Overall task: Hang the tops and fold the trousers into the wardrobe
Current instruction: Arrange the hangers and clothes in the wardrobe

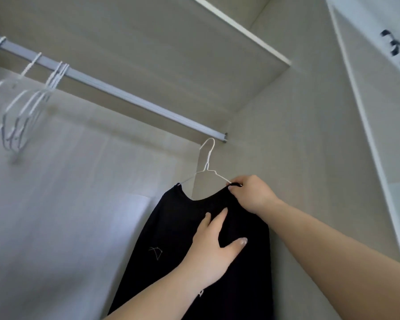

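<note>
A black top (171, 227) with a small pale emblem hangs on a white wire hanger (207, 167). The hanger's hook sits just below the right end of the wardrobe rail (125, 95); whether it rests on the rail I cannot tell. My right hand (249, 195) pinches the top's right shoulder at the hanger's end. My left hand (215, 248) lies flat against the front of the top, fingers straight and thumb spread.
Several empty white hangers (26, 105) hang on the rail at the left. A shelf (217, 31) spans above the rail. The wardrobe side wall (298, 158) stands close on the right, and an open door with a dark handle (395, 47) is at the far right.
</note>
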`<state>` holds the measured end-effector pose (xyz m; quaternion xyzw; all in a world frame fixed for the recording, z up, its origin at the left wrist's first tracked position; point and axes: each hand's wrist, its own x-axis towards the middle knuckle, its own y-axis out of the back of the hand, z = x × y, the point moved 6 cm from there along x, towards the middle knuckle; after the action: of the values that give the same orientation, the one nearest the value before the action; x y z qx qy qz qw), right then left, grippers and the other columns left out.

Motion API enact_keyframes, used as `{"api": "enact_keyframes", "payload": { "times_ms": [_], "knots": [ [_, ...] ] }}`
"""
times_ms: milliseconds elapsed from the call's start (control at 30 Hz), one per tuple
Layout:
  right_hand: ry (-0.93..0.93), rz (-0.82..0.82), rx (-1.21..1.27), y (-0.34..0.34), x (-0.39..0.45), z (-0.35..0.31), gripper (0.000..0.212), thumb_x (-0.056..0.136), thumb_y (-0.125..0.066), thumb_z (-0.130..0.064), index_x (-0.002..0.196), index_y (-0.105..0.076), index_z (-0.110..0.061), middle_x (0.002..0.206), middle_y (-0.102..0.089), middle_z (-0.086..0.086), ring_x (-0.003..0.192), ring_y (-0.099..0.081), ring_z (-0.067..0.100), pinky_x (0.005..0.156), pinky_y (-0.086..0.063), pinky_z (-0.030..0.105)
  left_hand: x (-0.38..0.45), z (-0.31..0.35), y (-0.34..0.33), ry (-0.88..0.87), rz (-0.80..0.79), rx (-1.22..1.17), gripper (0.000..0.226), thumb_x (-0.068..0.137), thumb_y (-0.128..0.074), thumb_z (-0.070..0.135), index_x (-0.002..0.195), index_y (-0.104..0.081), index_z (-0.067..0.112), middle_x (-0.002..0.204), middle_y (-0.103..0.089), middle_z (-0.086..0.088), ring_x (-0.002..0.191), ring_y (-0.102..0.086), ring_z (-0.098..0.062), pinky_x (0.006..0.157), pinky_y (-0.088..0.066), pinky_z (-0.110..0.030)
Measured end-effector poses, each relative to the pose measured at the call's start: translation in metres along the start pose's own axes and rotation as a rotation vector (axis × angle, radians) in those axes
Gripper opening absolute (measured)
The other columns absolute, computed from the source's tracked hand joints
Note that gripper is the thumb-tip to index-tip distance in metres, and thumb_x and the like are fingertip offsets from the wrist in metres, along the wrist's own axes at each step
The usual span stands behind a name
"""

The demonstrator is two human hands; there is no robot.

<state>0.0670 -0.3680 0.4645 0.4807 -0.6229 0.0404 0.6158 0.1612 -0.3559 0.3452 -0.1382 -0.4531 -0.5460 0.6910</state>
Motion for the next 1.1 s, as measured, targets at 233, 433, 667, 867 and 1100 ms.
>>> {"api": "enact_keyframes", "payload": {
  "times_ms": [233, 433, 667, 867, 1100],
  "knots": [
    [-0.08, 0.144, 0.018, 0.023, 0.053, -0.001, 0.026, 0.093, -0.045, -0.013, 0.104, -0.068, -0.009, 0.099, -0.068, 0.011, 0.092, -0.062, 0.03, 0.074, -0.046, 0.027, 0.048, 0.032, 0.008, -0.113, 0.077, -0.051, 0.067, 0.093, -0.056, 0.038, 0.149, -0.02, 0.034, 0.155, -0.024, 0.012, 0.143, -0.017, -0.001, 0.107, -0.017, -0.014],
    [-0.147, 0.214, 0.03, 0.032, 0.096, -0.002, 0.018, 0.09, -0.044, -0.007, 0.075, -0.054, -0.006, 0.066, -0.049, 0.005, 0.071, -0.048, 0.028, 0.059, -0.036, 0.025, 0.066, 0.042, 0.015, -0.138, 0.062, -0.069, 0.064, 0.094, -0.056, 0.038, 0.149, -0.023, 0.035, 0.151, -0.03, 0.018, 0.133, -0.026, 0.005, 0.098, -0.018, -0.01],
    [-0.183, 0.126, 0.123, 0.007, 0.111, -0.006, 0.031, 0.096, -0.042, -0.007, 0.121, -0.056, 0.004, 0.126, -0.056, 0.021, 0.114, -0.055, 0.034, 0.052, -0.028, 0.02, 0.077, 0.028, 0.016, -0.092, 0.057, -0.115, 0.059, 0.094, -0.057, 0.03, 0.147, -0.03, 0.033, 0.145, -0.036, 0.019, 0.135, -0.03, -0.003, 0.112, -0.023, -0.022],
    [-0.209, -0.01, 0.041, -0.003, 0.094, -0.007, 0.027, 0.096, -0.04, -0.002, 0.115, -0.059, 0.001, 0.128, -0.057, 0.014, 0.115, -0.056, 0.03, 0.071, -0.046, 0.016, 0.061, 0.011, 0.008, -0.045, 0.019, -0.097, 0.062, 0.093, -0.059, 0.027, 0.146, -0.029, 0.038, 0.129, -0.034, 0.026, 0.131, -0.03, -0.002, 0.109, -0.024, -0.022],
    [-0.048, 0.255, -0.142, 0.024, 0.075, -0.015, 0.037, 0.093, -0.046, -0.039, 0.117, -0.058, -0.013, 0.123, -0.056, 0.014, 0.11, -0.054, 0.032, 0.086, -0.043, 0.034, 0.035, 0.017, 0.015, 0.003, 0.022, -0.203, 0.061, 0.09, -0.064, 0.023, 0.143, -0.037, 0.035, 0.146, -0.042, 0.005, 0.129, -0.045, -0.005, 0.107, -0.037, -0.028]
  ]
}}
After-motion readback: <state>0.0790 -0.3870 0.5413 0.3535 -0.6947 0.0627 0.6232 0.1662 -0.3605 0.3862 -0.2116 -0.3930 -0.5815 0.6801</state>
